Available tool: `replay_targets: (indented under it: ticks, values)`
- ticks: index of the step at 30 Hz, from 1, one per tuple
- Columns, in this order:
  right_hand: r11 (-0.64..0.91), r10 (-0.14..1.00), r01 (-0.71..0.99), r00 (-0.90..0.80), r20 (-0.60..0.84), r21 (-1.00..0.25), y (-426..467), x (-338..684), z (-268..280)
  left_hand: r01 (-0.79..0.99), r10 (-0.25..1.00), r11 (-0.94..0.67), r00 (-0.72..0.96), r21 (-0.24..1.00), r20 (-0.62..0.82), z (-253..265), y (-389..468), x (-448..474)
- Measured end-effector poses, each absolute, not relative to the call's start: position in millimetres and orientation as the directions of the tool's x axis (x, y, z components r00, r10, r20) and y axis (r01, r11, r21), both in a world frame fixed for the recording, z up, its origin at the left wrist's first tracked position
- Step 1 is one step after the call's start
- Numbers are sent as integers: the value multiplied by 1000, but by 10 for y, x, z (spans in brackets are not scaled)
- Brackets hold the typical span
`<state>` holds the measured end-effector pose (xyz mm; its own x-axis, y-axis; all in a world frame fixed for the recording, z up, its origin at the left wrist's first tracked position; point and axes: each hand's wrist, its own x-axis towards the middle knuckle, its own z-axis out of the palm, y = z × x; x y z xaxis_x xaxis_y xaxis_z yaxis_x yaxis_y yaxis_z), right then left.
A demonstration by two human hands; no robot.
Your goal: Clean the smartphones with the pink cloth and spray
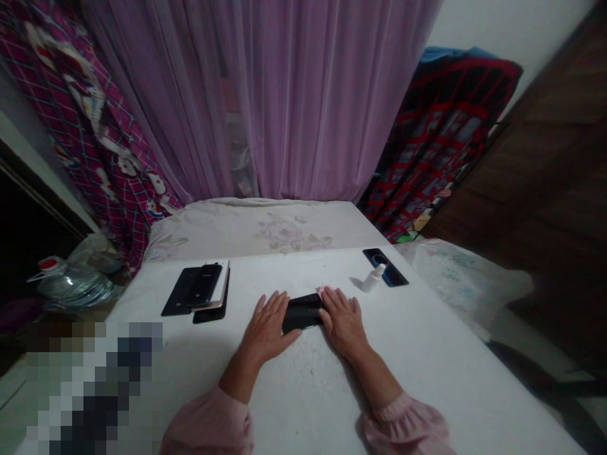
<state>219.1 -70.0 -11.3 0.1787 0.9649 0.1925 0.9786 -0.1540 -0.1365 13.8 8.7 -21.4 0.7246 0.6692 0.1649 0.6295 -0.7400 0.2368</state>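
A black smartphone [303, 316] lies flat on the white table covering in front of me. My left hand [268, 328] grips its left end, thumb along the near edge and fingers by the far corner. Over the right end rests my right hand [344, 319], closed over a small pink cloth [321, 291] that mostly hides under its fingers. A darker strip shows along the phone's far edge; I cannot tell if it is a second item. Just beyond the right hand stands a small white spray bottle [374, 278].
Several phones lie stacked at the left, a black one [207, 284] on top. Behind the bottle is a dark blue phone-shaped item [393, 273]. A floral cloth [284, 230] covers the far end, before purple curtains [303, 95]. A large water bottle [71, 284] stands left of the table.
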Motion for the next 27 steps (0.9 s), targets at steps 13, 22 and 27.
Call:
replay_targets:
  ticks: [13,22,27]
  values:
    - [40,982,974,4,190,-224,-646,1839,-78,639,678,-732,715,235,170,-215,76,156]
    - [27,987,974,10,163,-224,-647,1881,-50,643,681,-731,709,227,182,-249,88,149]
    - [-92,977,984,119,176,-152,-703,2089,-65,631,670,-741,718,230,187,-268,97,131]
